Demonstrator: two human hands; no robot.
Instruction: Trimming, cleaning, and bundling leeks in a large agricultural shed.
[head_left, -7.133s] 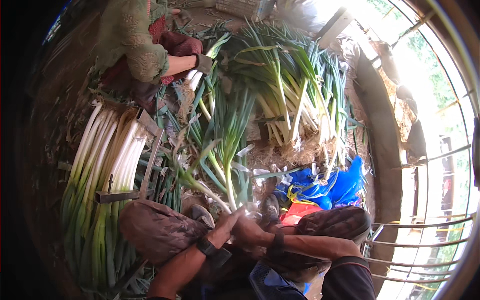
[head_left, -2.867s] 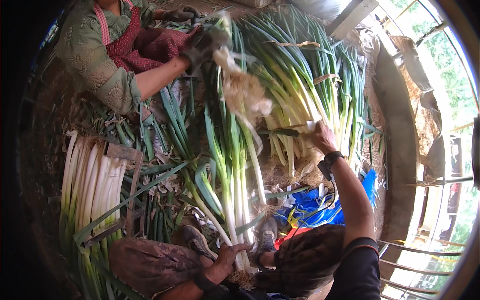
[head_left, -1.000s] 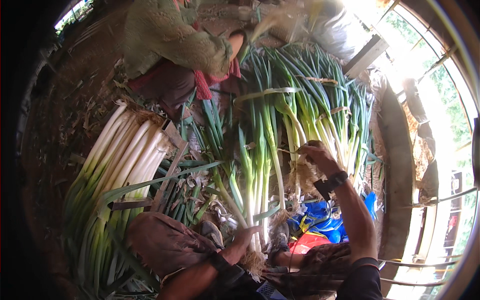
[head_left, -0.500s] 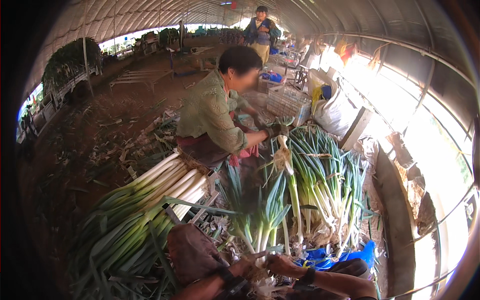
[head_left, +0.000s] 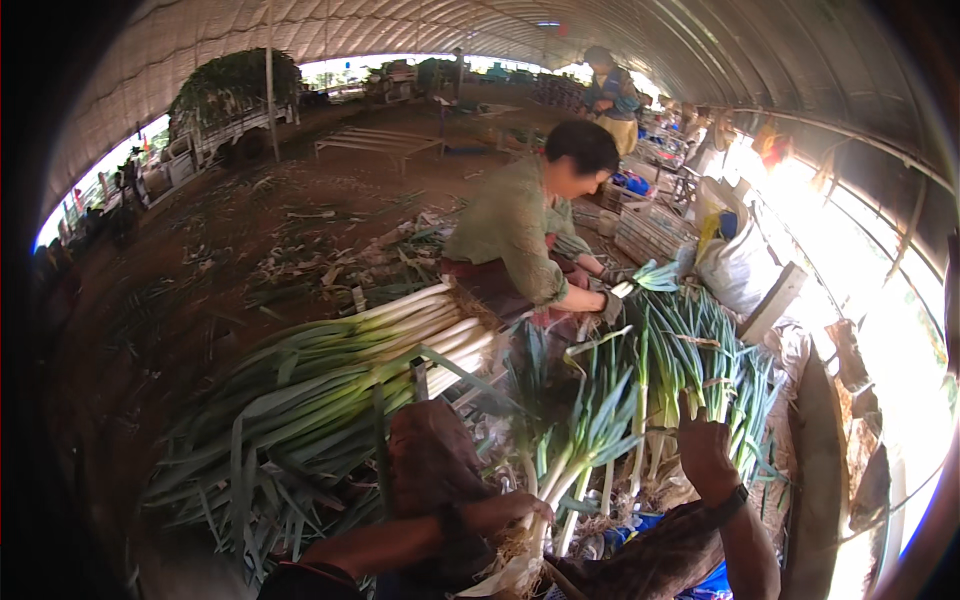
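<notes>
My left hand (head_left: 512, 508) is closed round the pale lower stalk of a green onion (head_left: 562, 468), near its roots, low in the middle of the view. Its leaves fan up and away from me. Away to the right, my right hand (head_left: 708, 458) is raised with a finger stretched up, in front of a standing row of green onions (head_left: 690, 340). I see nothing held in it. Loose pale peelings (head_left: 515, 578) lie below my left hand.
A big pile of trimmed green onions (head_left: 370, 350) lies to the left. Across from me a co-worker in a green top (head_left: 510, 230) handles another onion. A white sack (head_left: 735, 255) and a plastic crate (head_left: 655, 235) stand at the far right. Blue plastic (head_left: 712, 582) lies near my knee.
My right hand has left the stalks beside my left hand and moved up and right toward the standing row. My left hand stays low on the onion. The view has swung left.
</notes>
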